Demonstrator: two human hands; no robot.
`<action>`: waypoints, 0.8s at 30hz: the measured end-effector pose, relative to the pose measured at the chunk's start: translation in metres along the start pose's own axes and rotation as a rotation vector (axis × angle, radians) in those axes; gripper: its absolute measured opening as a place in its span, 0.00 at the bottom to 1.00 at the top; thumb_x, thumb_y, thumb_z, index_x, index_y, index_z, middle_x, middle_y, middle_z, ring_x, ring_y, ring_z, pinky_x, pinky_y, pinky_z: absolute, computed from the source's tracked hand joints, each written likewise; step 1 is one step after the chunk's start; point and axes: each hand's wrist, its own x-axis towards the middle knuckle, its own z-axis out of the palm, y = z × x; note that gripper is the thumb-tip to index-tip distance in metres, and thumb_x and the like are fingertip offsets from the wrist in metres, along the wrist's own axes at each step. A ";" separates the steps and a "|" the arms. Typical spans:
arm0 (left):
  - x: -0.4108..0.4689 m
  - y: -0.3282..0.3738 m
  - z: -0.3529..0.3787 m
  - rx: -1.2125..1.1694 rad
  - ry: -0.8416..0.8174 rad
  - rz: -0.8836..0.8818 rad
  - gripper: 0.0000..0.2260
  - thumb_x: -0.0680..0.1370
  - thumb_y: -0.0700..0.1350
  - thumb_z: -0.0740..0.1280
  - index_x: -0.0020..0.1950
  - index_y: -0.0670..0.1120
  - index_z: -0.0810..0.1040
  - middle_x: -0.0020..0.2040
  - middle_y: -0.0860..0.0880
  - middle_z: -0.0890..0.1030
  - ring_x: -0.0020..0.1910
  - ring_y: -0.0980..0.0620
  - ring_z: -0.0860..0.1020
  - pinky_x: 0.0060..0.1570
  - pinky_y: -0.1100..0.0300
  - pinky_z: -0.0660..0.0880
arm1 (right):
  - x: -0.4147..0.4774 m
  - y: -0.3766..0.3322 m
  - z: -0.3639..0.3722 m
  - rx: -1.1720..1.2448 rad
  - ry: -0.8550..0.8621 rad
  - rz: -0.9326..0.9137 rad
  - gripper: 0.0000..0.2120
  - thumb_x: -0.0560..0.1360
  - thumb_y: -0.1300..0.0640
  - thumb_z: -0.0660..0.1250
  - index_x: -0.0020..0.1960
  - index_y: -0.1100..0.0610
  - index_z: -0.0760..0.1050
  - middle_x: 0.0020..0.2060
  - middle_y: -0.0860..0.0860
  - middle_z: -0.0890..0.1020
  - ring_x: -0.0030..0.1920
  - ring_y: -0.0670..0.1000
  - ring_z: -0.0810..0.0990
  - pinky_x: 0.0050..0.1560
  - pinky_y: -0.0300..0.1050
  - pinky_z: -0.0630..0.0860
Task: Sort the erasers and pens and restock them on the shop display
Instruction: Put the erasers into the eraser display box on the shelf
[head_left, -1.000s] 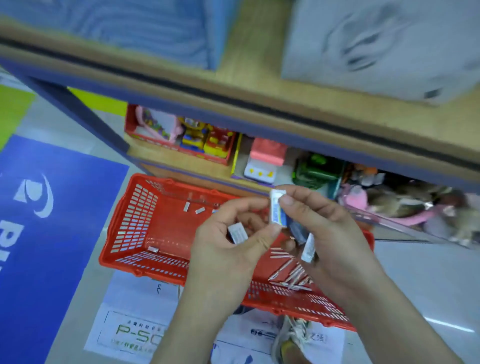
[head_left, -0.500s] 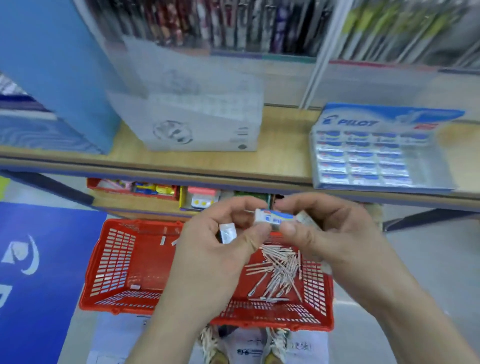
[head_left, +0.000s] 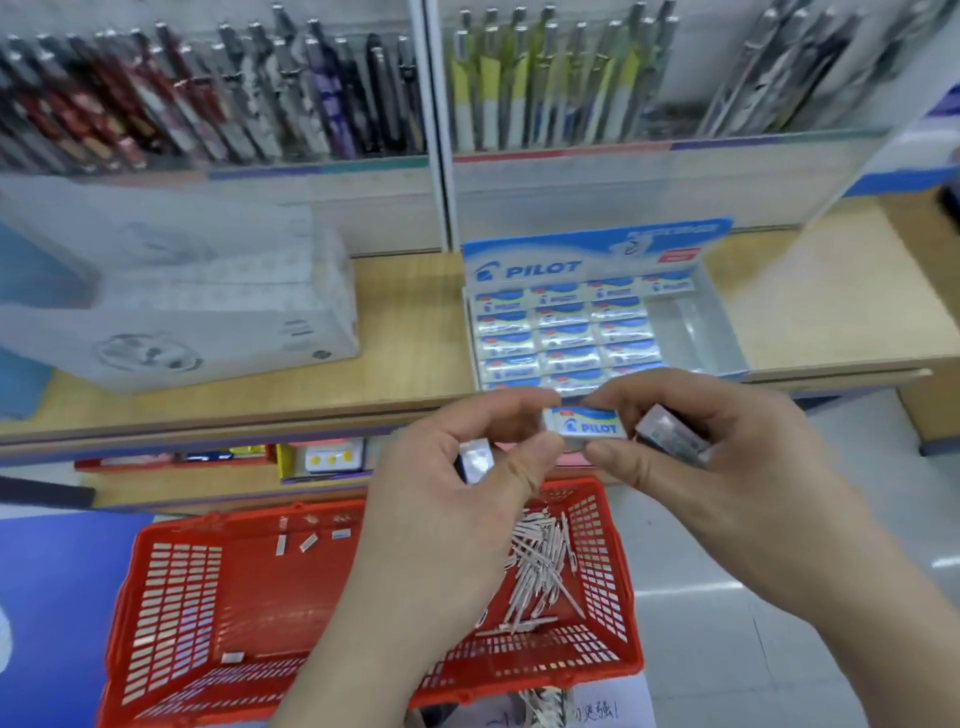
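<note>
Both hands hold one blue-and-white Pilot eraser level, just in front of the shelf edge. My left hand pinches its left end and keeps another wrapped eraser in the palm. My right hand pinches the right end and holds a further eraser under its fingers. Straight beyond stands the Pilot eraser display box, with rows of erasers on the left and a bare right column. Below, a red basket holds a heap of pens and several loose erasers.
A white carton sits on the wooden shelf left of the display box. Racks of pens line the back wall behind clear panels. A lower shelf holds small coloured boxes. A blue mat lies left of the basket.
My view has tilted up from the basket to the shelf and pen racks. The eraser between my fingers has turned from upright to level, label up, and come near the display box.
</note>
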 end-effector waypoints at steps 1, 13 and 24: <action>0.004 0.004 0.007 0.005 -0.011 0.014 0.08 0.71 0.43 0.72 0.46 0.55 0.84 0.34 0.59 0.80 0.30 0.64 0.74 0.37 0.73 0.69 | 0.002 0.004 -0.007 -0.027 0.033 -0.007 0.08 0.65 0.47 0.73 0.43 0.44 0.80 0.33 0.42 0.77 0.33 0.42 0.75 0.35 0.30 0.69; 0.085 0.011 0.070 0.560 0.010 0.218 0.06 0.74 0.47 0.69 0.50 0.54 0.83 0.41 0.53 0.81 0.45 0.54 0.76 0.50 0.57 0.71 | 0.068 0.051 -0.059 -0.636 0.282 -0.060 0.12 0.70 0.55 0.73 0.52 0.55 0.83 0.44 0.53 0.80 0.43 0.56 0.78 0.48 0.49 0.73; 0.105 0.010 0.097 0.892 0.035 0.237 0.12 0.74 0.57 0.66 0.56 0.58 0.79 0.46 0.53 0.78 0.49 0.49 0.76 0.46 0.55 0.71 | 0.081 0.062 -0.050 -0.592 0.330 -0.033 0.13 0.68 0.53 0.74 0.53 0.51 0.82 0.41 0.47 0.73 0.39 0.50 0.71 0.41 0.46 0.71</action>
